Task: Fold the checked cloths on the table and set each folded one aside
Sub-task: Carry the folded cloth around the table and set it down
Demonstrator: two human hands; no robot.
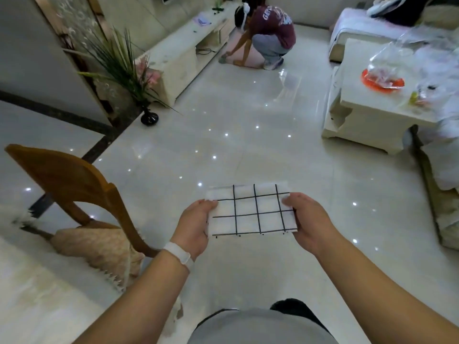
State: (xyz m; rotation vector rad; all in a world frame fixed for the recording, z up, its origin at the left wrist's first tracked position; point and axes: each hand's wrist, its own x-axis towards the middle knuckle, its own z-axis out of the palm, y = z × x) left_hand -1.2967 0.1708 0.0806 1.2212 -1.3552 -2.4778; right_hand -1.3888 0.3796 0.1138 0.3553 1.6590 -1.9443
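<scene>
A white cloth with a black check pattern (250,209), folded into a small flat rectangle, is held in the air above the glossy tiled floor. My left hand (196,224) grips its left edge, thumb on top, with a white band on that wrist. My right hand (308,219) grips its right edge in the same way. The cloth lies roughly level between both hands. No other checked cloth shows in the head view.
A wooden chair (74,184) with a beige cushion stands at the left, beside a white table edge (37,281). A white coffee table (367,105) with plastic bags is at the right. A person (268,36) crouches far ahead near a low cabinet; a potted plant (139,78) stands left.
</scene>
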